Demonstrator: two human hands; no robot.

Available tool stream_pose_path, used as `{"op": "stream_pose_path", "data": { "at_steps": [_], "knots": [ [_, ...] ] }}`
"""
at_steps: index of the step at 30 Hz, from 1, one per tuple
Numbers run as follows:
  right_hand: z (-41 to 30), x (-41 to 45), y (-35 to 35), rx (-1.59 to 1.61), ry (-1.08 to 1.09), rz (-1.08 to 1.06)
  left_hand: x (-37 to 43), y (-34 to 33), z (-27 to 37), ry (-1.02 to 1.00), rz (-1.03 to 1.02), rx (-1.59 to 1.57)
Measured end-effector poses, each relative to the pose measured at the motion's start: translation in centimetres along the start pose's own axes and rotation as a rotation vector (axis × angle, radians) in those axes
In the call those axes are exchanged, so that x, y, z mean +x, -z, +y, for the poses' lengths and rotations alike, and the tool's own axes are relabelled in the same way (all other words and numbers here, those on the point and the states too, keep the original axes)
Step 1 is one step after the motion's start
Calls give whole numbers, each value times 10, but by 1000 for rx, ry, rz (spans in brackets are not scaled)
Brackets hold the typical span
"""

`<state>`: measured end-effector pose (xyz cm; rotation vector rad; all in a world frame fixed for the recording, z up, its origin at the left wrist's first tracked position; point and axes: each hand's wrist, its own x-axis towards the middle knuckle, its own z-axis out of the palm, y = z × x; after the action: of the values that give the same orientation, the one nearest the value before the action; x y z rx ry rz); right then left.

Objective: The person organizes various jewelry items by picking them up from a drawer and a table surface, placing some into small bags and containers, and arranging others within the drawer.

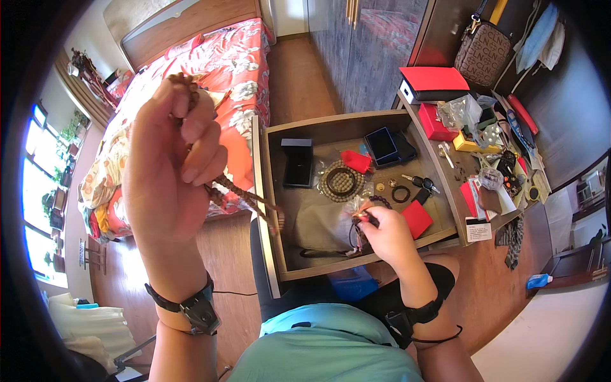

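Note:
Raised at the left, my left hand (167, 157) grips brown beads at the fingertips. A braided brown cord (243, 196) hangs from it towards the drawer's left wall. Over the front of the open wooden drawer (343, 270), my right hand (389, 234) pinches a small cord ornament with pale tassels (355, 219); its exact kind is blurred. Behind it lie coiled bead strings (341, 181), a red pouch (356, 161), a dark ring-shaped bangle (401, 194) and keys (422, 182). A red packet (416, 219) is just right of my right hand. A pale cloth pouch (320, 224) lies to its left.
Inside the drawer stand an open black jewellery box (298, 164) and a blue-edged box (382, 145). The cluttered desktop (446, 162) borders the drawer on the right. A bed with a red floral cover (238, 62) is at the back left, a wardrobe (329, 47) behind.

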<state>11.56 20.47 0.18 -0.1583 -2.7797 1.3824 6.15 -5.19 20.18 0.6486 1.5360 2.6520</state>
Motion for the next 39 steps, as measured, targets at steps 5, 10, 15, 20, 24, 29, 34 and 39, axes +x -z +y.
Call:
{"op": "stream_pose_path", "data": {
  "at_steps": [5, 10, 15, 20, 24, 29, 34, 39],
  "knots": [
    [-4, 11, -16, -274, 79, -170, 1, -4, -13, 140, 25, -23],
    [2, 25, -45, 234, -6, -469, 5, -7, -18, 192, 20, 212],
    [4, 24, -65, 617, -186, -582, 5, 31, -67, 239, -177, 1019],
    [-9, 20, -60, 740, -199, -614, -20, 48, -125, 410, -348, 1469],
    [-16, 22, -50, 635, -161, -654, -30, 53, -155, 437, -404, 1585],
    [2, 24, -49, 685, -207, -627, -19, 47, -164, 639, -582, 1343],
    [5, 26, -65, 754, -238, -636, -19, 41, -161, 906, -469, 974],
    [2, 26, -64, 767, -278, -640, -20, 44, -167, 876, -441, 1145]
  ]
}}
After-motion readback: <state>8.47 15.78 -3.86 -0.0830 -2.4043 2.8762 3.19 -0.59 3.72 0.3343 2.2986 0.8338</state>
